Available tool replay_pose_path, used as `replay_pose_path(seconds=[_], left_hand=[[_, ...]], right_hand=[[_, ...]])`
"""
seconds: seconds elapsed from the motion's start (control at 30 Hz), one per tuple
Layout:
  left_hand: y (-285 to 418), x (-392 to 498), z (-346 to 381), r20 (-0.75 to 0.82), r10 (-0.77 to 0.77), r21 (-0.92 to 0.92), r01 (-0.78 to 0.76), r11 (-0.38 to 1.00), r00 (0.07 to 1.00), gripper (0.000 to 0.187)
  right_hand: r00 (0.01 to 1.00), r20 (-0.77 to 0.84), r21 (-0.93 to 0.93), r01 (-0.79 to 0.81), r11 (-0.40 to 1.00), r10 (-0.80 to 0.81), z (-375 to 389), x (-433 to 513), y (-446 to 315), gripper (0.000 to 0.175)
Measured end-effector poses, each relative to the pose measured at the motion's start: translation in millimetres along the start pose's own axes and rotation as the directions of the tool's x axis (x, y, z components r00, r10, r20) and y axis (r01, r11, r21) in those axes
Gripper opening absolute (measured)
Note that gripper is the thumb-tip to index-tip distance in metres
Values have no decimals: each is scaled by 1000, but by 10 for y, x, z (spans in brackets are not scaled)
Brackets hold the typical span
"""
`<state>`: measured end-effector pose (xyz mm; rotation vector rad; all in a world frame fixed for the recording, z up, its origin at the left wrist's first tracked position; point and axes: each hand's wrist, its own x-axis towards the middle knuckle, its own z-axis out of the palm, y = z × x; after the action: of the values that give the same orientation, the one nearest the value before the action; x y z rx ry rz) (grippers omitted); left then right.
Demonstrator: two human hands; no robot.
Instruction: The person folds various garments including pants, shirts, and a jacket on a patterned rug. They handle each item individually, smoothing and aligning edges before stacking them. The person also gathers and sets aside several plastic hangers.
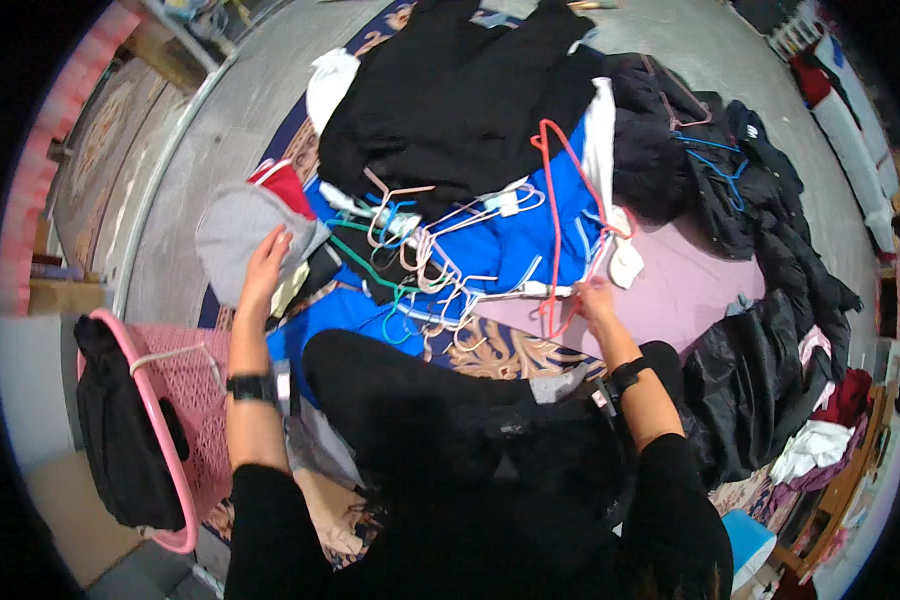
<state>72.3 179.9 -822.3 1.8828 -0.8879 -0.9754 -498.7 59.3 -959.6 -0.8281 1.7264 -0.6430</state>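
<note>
My left hand is raised at the left, fingers apart, over or beside a grey garment with a red and white part. Its fingers hold nothing that I can see. My right hand pinches the lower part of a red hanger, close to the white edge of a blue garment. Several pale hangers lie tangled between the hands, along with a green hanger. Beyond them a large black garment is spread out.
At the left stands a pink plastic basket with black cloth over its rim. Dark clothes with pink and blue hangers are heaped at the right, near a black jacket. A patterned rug and a pink mat lie underneath.
</note>
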Motion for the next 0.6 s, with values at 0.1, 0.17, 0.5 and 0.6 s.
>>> replay_pose_path(seconds=[0.1,0.17,0.5,0.6], left_hand=[[455,-471,190,96,52,-255,-26,967,994,55],[686,-725,306,87,49,-293,-21,956,995,54],[1051,-1049,807,57,203,-394,-165,904,978,40],[1215,-1040,874,104,290,-408,-225,885,951,39]], right_hand=[[997,68,-14,-27,1000,28,-56,-233,-137,16],[983,157,77,85,993,-97,-202,-476,-298,22],[734,-72,-41,675,737,-676,-1817,-1669,-1441,27],[743,-162,-117,639,760,-649,-2477,-2280,-1903,26]])
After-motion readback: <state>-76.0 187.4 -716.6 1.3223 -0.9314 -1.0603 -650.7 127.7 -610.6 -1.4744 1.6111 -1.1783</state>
